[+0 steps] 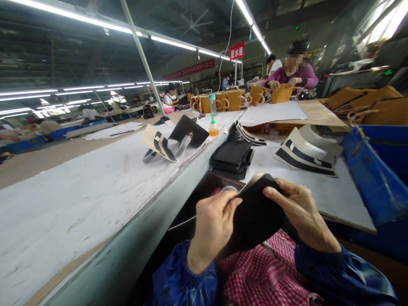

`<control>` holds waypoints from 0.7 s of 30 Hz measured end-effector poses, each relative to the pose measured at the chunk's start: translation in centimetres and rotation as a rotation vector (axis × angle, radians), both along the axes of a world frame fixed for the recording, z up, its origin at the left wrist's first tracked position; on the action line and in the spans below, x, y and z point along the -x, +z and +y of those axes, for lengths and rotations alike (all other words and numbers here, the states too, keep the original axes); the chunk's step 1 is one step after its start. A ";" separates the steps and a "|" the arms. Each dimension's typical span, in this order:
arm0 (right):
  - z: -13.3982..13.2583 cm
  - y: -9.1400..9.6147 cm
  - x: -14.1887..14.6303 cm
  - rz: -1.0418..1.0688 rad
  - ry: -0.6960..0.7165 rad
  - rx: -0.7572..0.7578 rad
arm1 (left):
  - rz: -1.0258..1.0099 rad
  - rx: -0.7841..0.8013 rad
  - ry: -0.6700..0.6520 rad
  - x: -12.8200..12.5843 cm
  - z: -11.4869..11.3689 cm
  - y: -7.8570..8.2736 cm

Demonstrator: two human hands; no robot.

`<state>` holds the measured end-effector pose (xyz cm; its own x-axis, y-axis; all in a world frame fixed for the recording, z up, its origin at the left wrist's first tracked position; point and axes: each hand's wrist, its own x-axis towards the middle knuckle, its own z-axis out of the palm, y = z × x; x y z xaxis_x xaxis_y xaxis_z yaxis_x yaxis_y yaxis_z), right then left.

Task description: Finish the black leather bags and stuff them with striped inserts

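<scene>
Both of my hands hold one black leather-like panel (256,216) above my lap, with a pale layer showing along its upper edge. My left hand (216,223) pinches its left edge between thumb and fingers. On the upper right edge, my right hand (298,208) grips it, thumb on the near face and fingers behind. Just beyond lies a stack of black panels (232,155). Pale sheets with black strips (306,155) rest to the right of that stack. On the table to the left stand a black piece with a metal fitting (188,131) and a striped pale sheet (159,142).
A small bottle of amber liquid (213,126) with a green tip stands near the table edge. The long white-covered table (79,204) runs along my left. A blue bin (376,170) is at the right. Farther back, a person in purple (307,74) handles tan bags (234,101).
</scene>
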<state>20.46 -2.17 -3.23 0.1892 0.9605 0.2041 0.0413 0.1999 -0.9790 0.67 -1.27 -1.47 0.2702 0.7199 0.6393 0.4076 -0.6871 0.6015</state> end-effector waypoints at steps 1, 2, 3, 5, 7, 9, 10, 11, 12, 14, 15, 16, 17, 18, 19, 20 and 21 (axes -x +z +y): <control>0.0 0.1 0.1 -0.016 0.011 -0.015 | -0.005 0.002 0.011 0.0 -0.1 0.0; 0.1 0.1 0.1 -0.041 0.012 -0.040 | -0.015 0.006 0.019 0.0 -0.1 0.0; 0.1 0.2 0.2 -0.073 0.005 -0.075 | -0.026 0.010 0.030 0.0 -0.2 -0.1; 0.2 0.2 0.2 -0.123 -0.014 -0.158 | -0.040 0.014 0.065 0.2 -0.2 -0.1; 0.3 0.2 0.2 -0.125 -0.021 -0.237 | -0.046 0.015 0.116 0.5 -0.1 -0.2; 0.2 0.3 0.2 -0.122 -0.024 -0.324 | -0.044 0.013 0.151 0.8 -0.1 -0.3; 0.2 0.4 0.3 -0.134 -0.038 -0.367 | -0.042 0.010 0.155 0.9 -0.2 -0.3; 0.2 0.4 0.4 -0.155 -0.061 -0.409 | -0.039 0.007 0.149 1.0 -0.2 -0.4; 0.1 0.5 0.5 -0.183 -0.086 -0.444 | -0.038 0.000 0.136 1.0 -0.3 -0.4; 0.0 0.7 0.7 -0.233 -0.139 -0.498 | -0.041 -0.018 0.106 1.1 -0.5 -0.4; -0.1 0.8 0.8 -0.252 -0.160 -0.516 | -0.044 -0.031 0.092 1.0 -0.5 -0.4; -0.2 0.9 0.9 -0.262 -0.172 -0.528 | -0.050 -0.047 0.080 1.0 -0.6 -0.4; -0.3 0.9 1.0 -0.262 -0.178 -0.533 | -0.054 -0.063 0.073 1.0 -0.6 -0.4; -0.3 0.9 1.1 -0.253 -0.182 -0.529 | -0.057 -0.076 0.068 0.9 -0.6 -0.4; -0.4 0.9 1.1 -0.239 -0.182 -0.521 | -0.058 -0.086 0.064 0.9 -0.6 -0.4; -0.4 0.9 1.2 -0.225 -0.180 -0.510 | -0.058 -0.092 0.061 0.9 -0.6 -0.4; -0.4 0.8 1.2 -0.215 -0.178 -0.499 | -0.057 -0.096 0.058 0.9 -0.6 -0.5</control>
<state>19.22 -2.60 -2.41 0.2435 0.6947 0.6768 0.3041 0.6079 -0.7334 -0.19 -1.83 -1.94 0.1912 0.6681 0.7191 0.4149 -0.7189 0.5576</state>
